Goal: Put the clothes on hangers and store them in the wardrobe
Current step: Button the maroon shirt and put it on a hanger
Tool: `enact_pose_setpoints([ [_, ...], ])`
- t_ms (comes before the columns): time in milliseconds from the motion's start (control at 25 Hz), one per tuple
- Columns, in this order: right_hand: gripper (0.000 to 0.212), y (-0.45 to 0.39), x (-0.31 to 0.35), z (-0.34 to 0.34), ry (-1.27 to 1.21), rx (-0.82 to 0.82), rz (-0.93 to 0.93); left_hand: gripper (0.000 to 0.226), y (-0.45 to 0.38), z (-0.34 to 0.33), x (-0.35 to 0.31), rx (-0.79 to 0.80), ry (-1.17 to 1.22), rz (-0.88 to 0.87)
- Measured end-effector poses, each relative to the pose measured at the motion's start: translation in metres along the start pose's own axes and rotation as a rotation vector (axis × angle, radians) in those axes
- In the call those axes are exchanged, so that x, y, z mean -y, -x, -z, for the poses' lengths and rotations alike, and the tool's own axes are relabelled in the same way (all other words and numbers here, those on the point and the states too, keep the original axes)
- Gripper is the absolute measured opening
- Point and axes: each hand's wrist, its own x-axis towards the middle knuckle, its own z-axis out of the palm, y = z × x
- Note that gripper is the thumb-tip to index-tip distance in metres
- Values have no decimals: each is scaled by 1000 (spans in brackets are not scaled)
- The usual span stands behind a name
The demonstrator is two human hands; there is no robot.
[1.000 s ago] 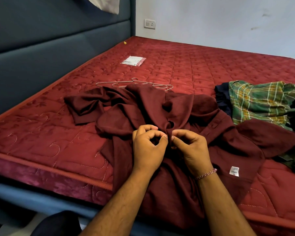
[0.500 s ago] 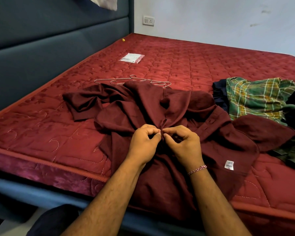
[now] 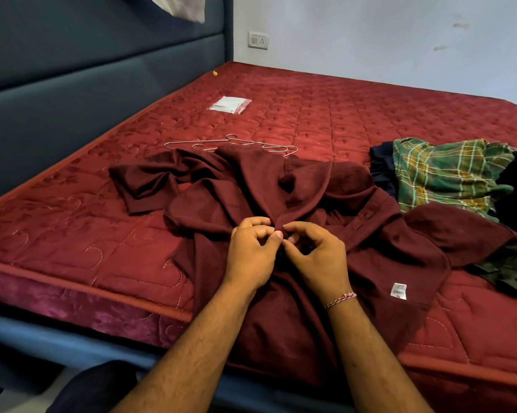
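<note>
Now the maroon shirt [image 3: 251,186] lies crumpled on the red mattress [image 3: 72,234], its white label [image 3: 398,290] too blurred to read. Left hand [image 3: 251,254] and right hand [image 3: 317,257] pinch its front placket, perhaps at a button; wire hangers [image 3: 230,143] lie just behind.

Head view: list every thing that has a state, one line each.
maroon shirt: off the hanger, crumpled on the mattress
left hand: pinching the shirt front
right hand: pinching the shirt front
wire hangers: bare, lying flat behind the shirt
plaid shirt: heaped, not hung
plastic packet: lying flat
</note>
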Motion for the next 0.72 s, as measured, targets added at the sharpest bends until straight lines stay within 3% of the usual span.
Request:
enact_pose_setpoints([
  [280, 10, 1, 1, 0, 18, -47, -10, 13, 6, 1, -4, -55, -77, -94],
  [440, 11, 5, 3, -3, 102, -104, 27, 8, 11, -4, -3, -115, -187, -226],
  [720, 10, 6, 1, -4, 130, -168, 68, 9, 13, -4, -1, -145, -229, -262],
])
